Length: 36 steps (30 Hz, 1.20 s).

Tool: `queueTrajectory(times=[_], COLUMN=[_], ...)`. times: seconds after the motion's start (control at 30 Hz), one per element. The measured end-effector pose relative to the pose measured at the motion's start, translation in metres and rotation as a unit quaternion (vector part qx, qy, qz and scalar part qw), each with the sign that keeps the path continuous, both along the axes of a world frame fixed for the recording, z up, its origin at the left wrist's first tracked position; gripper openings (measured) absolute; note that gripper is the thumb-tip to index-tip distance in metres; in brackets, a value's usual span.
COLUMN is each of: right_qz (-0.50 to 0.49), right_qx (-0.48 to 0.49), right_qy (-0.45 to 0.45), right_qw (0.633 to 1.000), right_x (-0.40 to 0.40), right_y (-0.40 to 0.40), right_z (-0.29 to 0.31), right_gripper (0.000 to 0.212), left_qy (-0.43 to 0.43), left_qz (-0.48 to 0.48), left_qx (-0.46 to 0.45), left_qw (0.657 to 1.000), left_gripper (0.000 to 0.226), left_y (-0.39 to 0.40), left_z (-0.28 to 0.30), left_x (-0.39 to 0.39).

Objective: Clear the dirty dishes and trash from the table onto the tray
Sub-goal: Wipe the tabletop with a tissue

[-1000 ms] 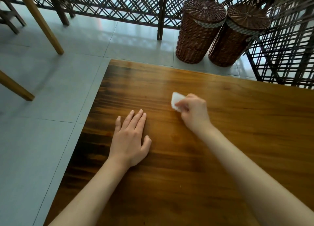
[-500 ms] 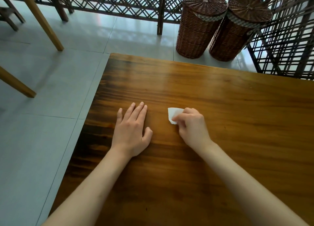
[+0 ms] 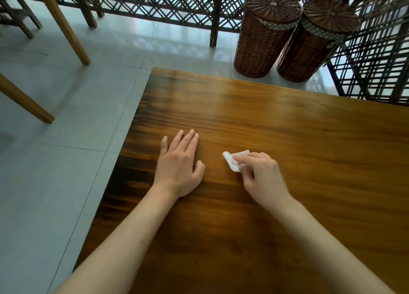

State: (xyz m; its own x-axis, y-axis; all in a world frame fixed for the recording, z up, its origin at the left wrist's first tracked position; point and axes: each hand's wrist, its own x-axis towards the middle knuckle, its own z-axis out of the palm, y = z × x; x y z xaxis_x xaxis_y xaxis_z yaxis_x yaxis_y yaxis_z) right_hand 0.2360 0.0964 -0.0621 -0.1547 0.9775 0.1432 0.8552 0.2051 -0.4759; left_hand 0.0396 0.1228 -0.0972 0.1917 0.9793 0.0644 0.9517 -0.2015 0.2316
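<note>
A small folded white tissue (image 3: 235, 160) lies pressed on the brown wooden table (image 3: 287, 139), pinched under the fingertips of my right hand (image 3: 261, 176). My left hand (image 3: 180, 163) rests flat on the tabletop just to the left of the tissue, palm down, fingers straight and close together, holding nothing. No dishes and no tray are in view.
Two lidded brown wicker baskets (image 3: 263, 32) (image 3: 314, 41) stand on the grey tiled floor (image 3: 66, 139) beyond the table's far edge. A dark lattice screen (image 3: 155, 4) runs behind them. Light wooden furniture legs (image 3: 64, 26) stand at the left.
My right hand has slid the tissue across the tabletop towards me and slightly left, closer to my left hand. My left hand has stayed flat in place.
</note>
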Motion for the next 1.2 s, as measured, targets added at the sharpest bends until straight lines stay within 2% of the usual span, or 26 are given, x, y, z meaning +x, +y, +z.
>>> queueTrajectory(times=[0.07,0.17,0.3,0.37,0.53,0.7,0.93,1.2], right_qz=[-0.032,-0.094,-0.142,-0.142,-0.131,-0.078,-0.071,-0.049], right_qx=[-0.011,-0.024,-0.054,-0.06,-0.072,-0.063,-0.006,0.022], right_qy=[-0.004,-0.031,-0.037,-0.042,-0.087,-0.097,-0.042,0.001], right_qw=[0.999,0.995,0.988,0.987,0.985,0.99,0.997,0.999], right_x=[-0.01,-0.02,-0.024,-0.028,-0.036,-0.034,-0.036,-0.064], right_y=[-0.002,-0.003,-0.004,-0.008,-0.005,-0.009,-0.033,-0.057], right_z=[-0.002,-0.007,-0.005,-0.005,0.0,0.008,0.005,-0.003], right_gripper=[0.018,0.026,0.013,0.009,0.017,0.018,0.018,0.013], left_qy=[0.005,0.009,-0.043,-0.051,-0.055,-0.053,-0.052,-0.06], left_qz=[-0.003,-0.006,0.0,0.003,0.018,0.065,0.09,0.058], left_qx=[-0.002,0.008,0.023,0.025,0.005,-0.013,-0.02,-0.017], left_qw=[1.0,1.0,0.999,0.998,0.998,0.996,0.994,0.996], left_gripper=[0.064,0.06,0.053,0.051,0.052,0.053,0.054,0.054], left_y=[0.001,-0.004,-0.034,-0.05,-0.092,-0.136,-0.166,-0.169], left_z=[0.001,0.005,0.014,0.018,0.025,0.024,0.021,0.02], left_x=[0.0,0.0,0.0,-0.001,-0.005,-0.023,-0.052,-0.067])
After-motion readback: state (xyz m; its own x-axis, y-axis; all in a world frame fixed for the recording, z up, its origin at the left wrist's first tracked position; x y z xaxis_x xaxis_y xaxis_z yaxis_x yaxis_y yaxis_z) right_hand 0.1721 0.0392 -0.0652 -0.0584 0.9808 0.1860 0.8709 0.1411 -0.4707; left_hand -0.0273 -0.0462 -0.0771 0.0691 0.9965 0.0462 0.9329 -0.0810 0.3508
